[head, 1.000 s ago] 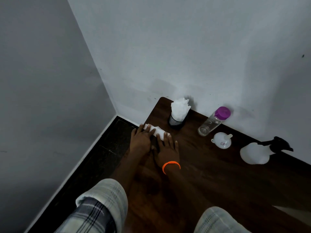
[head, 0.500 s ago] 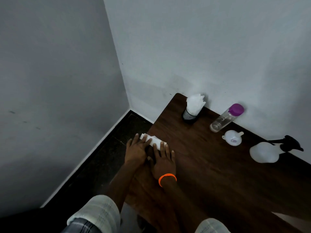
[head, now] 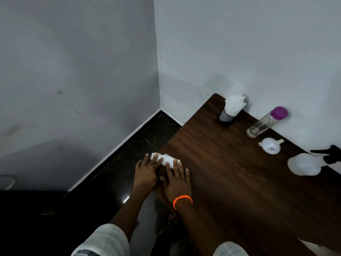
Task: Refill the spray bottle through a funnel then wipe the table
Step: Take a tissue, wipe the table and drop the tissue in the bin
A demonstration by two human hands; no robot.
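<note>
A folded white tissue (head: 167, 159) lies at the left edge of the dark wooden table (head: 239, 182). My left hand (head: 146, 173) and my right hand (head: 178, 180), which wears an orange wristband, lie side by side with straight fingers pressing on the tissue. At the far right the white spray bottle (head: 304, 166) with a black trigger head lies against the wall. A white funnel (head: 270, 145) sits left of it. A clear bottle (head: 266, 121) with a purple cap stands behind the funnel.
A black mesh holder (head: 226, 117) stuffed with white tissues stands at the table's back corner. White walls close in behind and to the left. Dark polished floor (head: 129, 154) lies left of the table edge.
Both hands have slid the tissue along the table's left edge toward me, away from the tissue holder. The view has swung left.
</note>
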